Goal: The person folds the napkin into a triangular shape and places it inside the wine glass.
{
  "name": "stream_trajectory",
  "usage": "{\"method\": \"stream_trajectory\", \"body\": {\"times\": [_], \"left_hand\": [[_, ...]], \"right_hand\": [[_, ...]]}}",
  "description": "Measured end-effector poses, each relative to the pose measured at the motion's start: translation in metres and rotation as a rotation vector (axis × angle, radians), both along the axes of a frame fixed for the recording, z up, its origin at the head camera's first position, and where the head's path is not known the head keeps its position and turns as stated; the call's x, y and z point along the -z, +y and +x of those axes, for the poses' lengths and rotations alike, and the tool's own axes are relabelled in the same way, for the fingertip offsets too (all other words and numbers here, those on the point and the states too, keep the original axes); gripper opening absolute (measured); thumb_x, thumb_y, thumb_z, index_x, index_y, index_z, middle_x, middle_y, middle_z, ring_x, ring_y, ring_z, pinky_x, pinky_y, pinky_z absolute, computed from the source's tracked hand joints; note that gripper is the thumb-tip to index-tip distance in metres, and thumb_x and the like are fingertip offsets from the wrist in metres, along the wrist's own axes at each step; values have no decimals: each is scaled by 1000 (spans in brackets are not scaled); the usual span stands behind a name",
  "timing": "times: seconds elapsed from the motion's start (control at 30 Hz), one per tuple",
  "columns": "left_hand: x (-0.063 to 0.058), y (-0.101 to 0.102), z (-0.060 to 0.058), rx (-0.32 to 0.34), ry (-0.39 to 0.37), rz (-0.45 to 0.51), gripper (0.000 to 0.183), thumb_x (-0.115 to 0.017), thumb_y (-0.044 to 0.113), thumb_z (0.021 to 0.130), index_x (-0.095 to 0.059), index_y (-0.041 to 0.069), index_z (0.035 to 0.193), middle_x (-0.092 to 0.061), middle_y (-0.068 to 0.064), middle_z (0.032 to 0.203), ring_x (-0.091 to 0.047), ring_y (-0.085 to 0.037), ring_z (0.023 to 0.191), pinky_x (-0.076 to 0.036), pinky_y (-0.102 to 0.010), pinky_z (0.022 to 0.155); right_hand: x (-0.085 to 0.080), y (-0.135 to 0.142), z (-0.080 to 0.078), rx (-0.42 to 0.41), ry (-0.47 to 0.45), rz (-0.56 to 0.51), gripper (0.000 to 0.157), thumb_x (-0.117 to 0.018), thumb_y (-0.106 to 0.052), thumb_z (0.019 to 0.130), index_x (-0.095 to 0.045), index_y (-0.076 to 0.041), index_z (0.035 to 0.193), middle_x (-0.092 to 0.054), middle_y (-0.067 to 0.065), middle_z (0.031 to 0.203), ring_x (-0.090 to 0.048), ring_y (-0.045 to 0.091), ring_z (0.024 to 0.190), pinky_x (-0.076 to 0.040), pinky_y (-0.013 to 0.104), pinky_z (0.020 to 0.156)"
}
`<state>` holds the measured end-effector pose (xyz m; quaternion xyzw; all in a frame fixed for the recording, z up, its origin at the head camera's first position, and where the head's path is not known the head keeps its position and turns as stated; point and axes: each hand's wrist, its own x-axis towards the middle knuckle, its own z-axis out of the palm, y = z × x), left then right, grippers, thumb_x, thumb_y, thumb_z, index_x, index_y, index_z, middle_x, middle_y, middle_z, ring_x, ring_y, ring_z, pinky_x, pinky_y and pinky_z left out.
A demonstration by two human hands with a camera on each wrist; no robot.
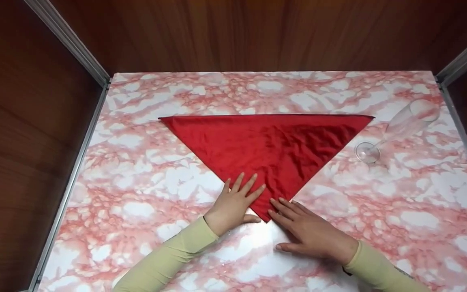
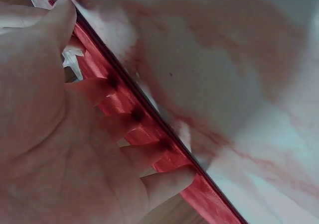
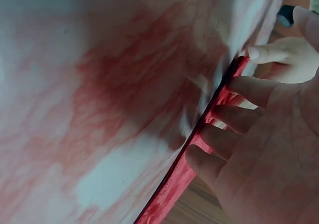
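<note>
A red satin cloth (image 1: 233, 142) lies folded into a triangle, its long edge toward the back and its point toward the person. Spread fingers of the left hand (image 1: 233, 205) rest on the cloth's left slanting edge near that point. On the opposite side, the right hand (image 1: 312, 231) touches the right edge close to the point, its fingers extended and thumb apart over the table. Both wrist views show straight fingers along the dark-hemmed edge of the cloth (image 2: 149, 119), (image 3: 174, 184). Wrinkles run across the cloth's right half.
A clear champagne flute (image 1: 403, 123) is at the right of the cloth, its round foot toward the person. The table (image 1: 144, 243) has a pink and white marbled top. Dark wood panels (image 1: 258, 36) enclose it at the back and sides.
</note>
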<state>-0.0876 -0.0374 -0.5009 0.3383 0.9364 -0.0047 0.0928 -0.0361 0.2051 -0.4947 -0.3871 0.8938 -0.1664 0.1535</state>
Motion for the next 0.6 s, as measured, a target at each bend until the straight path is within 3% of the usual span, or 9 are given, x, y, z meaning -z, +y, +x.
{"method": "stream_trajectory", "body": {"times": [0.6], "left_hand": [[6, 0, -17, -28, -7, 36, 71, -52, 57, 90, -26, 32, 151, -14, -4, 159, -14, -36, 142, -24, -58, 108]], "right_hand": [[6, 4, -19, -1, 12, -31, 82, -57, -60, 87, -33, -13, 150, -17, 5, 158, -14, 28, 143, -20, 49, 112]]}}
